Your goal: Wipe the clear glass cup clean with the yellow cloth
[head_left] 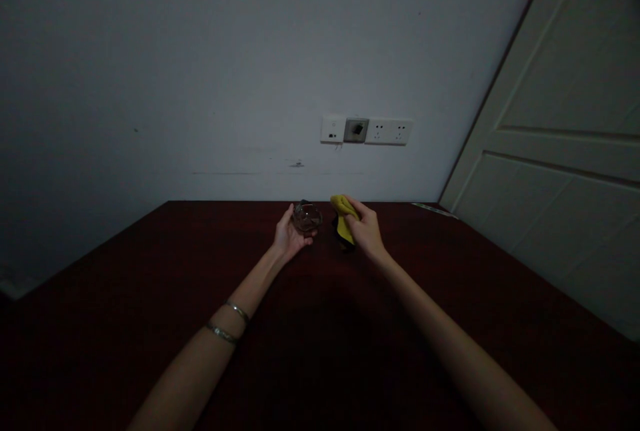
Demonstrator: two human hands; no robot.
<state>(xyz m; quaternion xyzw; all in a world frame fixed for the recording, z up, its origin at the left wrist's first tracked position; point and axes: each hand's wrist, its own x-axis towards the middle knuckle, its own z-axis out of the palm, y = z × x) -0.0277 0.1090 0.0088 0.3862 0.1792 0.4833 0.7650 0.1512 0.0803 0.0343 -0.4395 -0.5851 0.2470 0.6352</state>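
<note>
My left hand (289, 236) is wrapped around a small round clear glass bowl (307, 217), tilted so that its open side faces me. To the right of it, my right hand (367, 229) pinches a folded yellow cloth (344, 216) with a dark edge or underside hanging down. A narrow gap separates the cloth from the glass bowl. Both hands are over the far part of the dark red table (320, 324). Two metal bangles (223, 332) circle my left forearm.
Behind the table's far edge stands a pale wall (240, 71) with a row of sockets (388, 131). A light panelled door (565, 151) slants along the right side. Near the far right corner lies a thin flat strip (434, 210).
</note>
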